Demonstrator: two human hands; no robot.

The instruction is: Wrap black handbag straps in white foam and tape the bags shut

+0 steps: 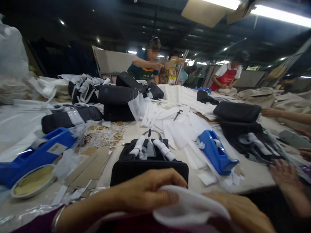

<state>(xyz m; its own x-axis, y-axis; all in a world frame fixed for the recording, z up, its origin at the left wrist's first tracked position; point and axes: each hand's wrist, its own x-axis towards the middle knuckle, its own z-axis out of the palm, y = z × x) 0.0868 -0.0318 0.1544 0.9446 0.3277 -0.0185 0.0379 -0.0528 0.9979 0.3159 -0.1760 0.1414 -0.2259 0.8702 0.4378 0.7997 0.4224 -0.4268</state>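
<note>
A white, soft-looking sheet, folded over on itself, is held low in front of me. My left hand grips its left side, thumb on top and fingers curled over. At the sheet's right end is my right hand, closed on it; its fingertips are partly hidden and blurred. Just beyond my left hand lies a black handbag, with white wrapping on its handles and a small tag between them.
Blue tape dispensers stand left and right. A bowl of yellowish paste sits near cardboard pieces. More black bags and white sheets cover the table's far side. A co-worker's hands reach in from the right.
</note>
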